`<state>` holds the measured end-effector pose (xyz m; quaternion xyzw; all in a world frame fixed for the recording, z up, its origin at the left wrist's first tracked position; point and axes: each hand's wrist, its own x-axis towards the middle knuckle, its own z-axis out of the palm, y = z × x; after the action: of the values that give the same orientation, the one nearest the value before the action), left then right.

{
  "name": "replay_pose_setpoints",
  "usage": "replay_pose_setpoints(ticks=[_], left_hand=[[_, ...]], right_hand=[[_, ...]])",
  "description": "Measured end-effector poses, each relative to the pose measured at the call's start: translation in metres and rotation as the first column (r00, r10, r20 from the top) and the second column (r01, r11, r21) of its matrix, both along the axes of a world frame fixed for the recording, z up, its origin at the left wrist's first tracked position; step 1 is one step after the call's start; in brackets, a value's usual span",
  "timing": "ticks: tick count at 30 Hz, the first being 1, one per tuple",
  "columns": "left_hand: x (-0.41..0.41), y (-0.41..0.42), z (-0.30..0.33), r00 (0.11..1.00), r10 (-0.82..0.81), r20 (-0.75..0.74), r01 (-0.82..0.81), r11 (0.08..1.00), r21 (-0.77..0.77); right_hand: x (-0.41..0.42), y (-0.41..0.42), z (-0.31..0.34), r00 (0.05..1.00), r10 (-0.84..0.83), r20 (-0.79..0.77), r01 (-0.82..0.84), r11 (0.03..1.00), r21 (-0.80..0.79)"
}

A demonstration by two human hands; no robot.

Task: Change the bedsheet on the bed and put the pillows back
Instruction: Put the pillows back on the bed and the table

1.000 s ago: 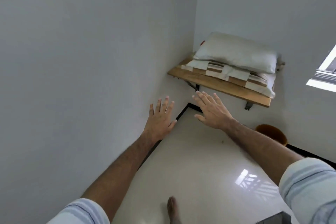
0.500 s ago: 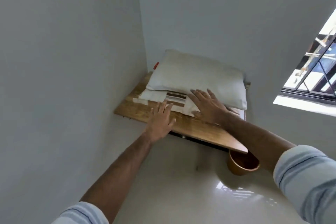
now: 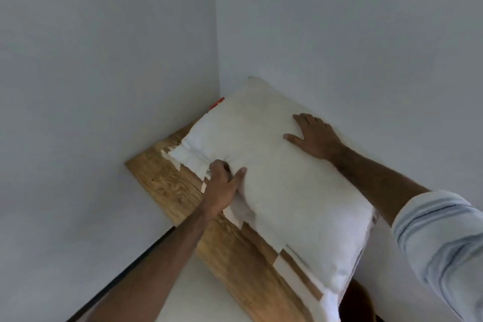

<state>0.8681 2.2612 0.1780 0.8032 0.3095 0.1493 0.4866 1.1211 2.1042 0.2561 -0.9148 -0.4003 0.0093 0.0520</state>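
Note:
A white pillow (image 3: 282, 185) lies on a wooden wall shelf (image 3: 167, 185) in the room's corner. Under it sits a folded cloth with brown and white blocks (image 3: 295, 266), showing along the pillow's near edge. My left hand (image 3: 222, 185) grips the pillow's near edge, thumb on top and fingers tucked underneath. My right hand (image 3: 313, 138) rests flat on the pillow's far side, fingers spread. No bed is in view.
Grey walls meet right behind the shelf. A small red tag (image 3: 217, 102) sticks out behind the pillow's far corner. A brown round container (image 3: 358, 303) sits below the shelf at the lower right. Pale glossy floor (image 3: 183, 295) lies beneath.
I have come closer to the shelf. My left hand moved from the shelf's edge to grip the pillow's edge. My right hand moved from the folded cloth up onto the pillow.

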Motion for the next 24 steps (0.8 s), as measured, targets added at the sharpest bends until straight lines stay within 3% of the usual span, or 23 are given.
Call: replay_pose_setpoints(ticks=[3, 5, 8, 10, 13, 16, 20, 24], left_hand=[[0.006, -0.009, -0.008, 0.994, 0.104, -0.030, -0.104, 0.995, 0.011], [0.012, -0.012, -0.010, 0.979, 0.196, -0.049, -0.200, 0.975, -0.093], [0.025, -0.017, -0.002, 0.916, 0.401, -0.025, -0.364, 0.801, -0.475], [0.030, -0.026, 0.002, 0.861, 0.508, -0.023, -0.424, 0.693, -0.584], [0.026, -0.044, -0.004, 0.837, 0.545, -0.042, -0.410, 0.575, -0.708], [0.007, -0.063, -0.012, 0.876, 0.480, 0.048, -0.208, 0.466, -0.860], [-0.024, -0.082, 0.003, 0.830, 0.550, 0.094, -0.219, 0.476, -0.852], [-0.062, -0.095, 0.026, 0.712, 0.683, 0.161, -0.295, 0.500, -0.814]], right_hand=[[0.029, 0.007, -0.011, 0.998, 0.025, -0.057, -0.023, 0.999, 0.033], [0.039, 0.013, -0.016, 0.993, 0.022, -0.112, -0.016, 0.998, 0.056], [0.048, 0.025, -0.015, 0.972, -0.034, -0.232, 0.053, 0.996, 0.077], [0.052, 0.032, -0.009, 0.946, -0.058, -0.320, 0.092, 0.992, 0.091], [0.054, 0.039, -0.001, 0.861, -0.084, -0.501, 0.159, 0.981, 0.110], [0.050, 0.040, 0.014, 0.728, -0.028, -0.685, 0.136, 0.985, 0.104], [0.029, 0.030, 0.053, 0.668, 0.079, -0.740, 0.102, 0.975, 0.197], [-0.022, 0.010, 0.103, 0.523, 0.346, -0.779, -0.072, 0.928, 0.364]])
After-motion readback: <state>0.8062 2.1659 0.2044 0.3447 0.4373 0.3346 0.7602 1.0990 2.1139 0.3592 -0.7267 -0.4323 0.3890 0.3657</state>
